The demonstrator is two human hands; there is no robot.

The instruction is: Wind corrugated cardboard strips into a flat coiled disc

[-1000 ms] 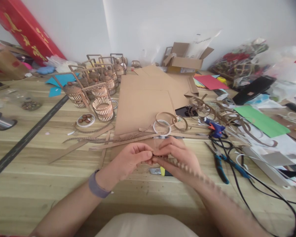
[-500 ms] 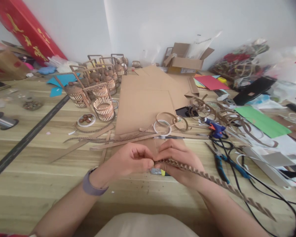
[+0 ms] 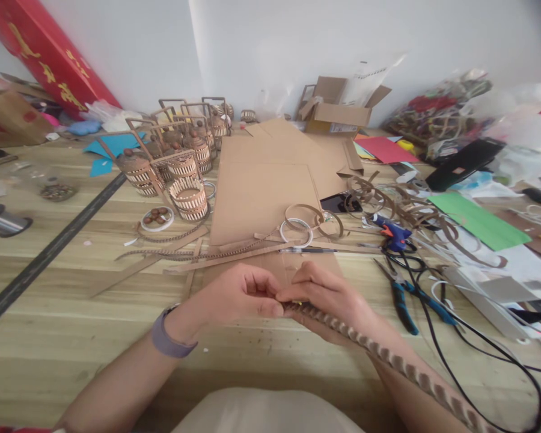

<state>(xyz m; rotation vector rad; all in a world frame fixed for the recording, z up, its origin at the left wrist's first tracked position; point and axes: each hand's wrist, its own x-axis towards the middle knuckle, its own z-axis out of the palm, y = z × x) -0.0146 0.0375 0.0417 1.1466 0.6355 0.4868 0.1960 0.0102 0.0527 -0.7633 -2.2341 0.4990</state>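
one corrugated cardboard strip [image 3: 379, 350] is pinched in the closed fingertips of the left hand [image 3: 238, 294] and right hand [image 3: 331, 297], slanting along the right forearm, near one glue gun [image 3: 395, 236] and one pair of blue-handled pliers [image 3: 403, 305].

Wooden table [image 3: 72, 337] is carrying many things | cardboard [image 3: 265, 195] is lying in the middle | baskets [image 3: 189, 204] are standing at left | pliers [image 3: 403, 304] are lying at right

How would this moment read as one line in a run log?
left hand: pinching end of ridged brown strip | right hand: holding same strip | strip: slanting toward lower right | nearby: pliers, glue gun
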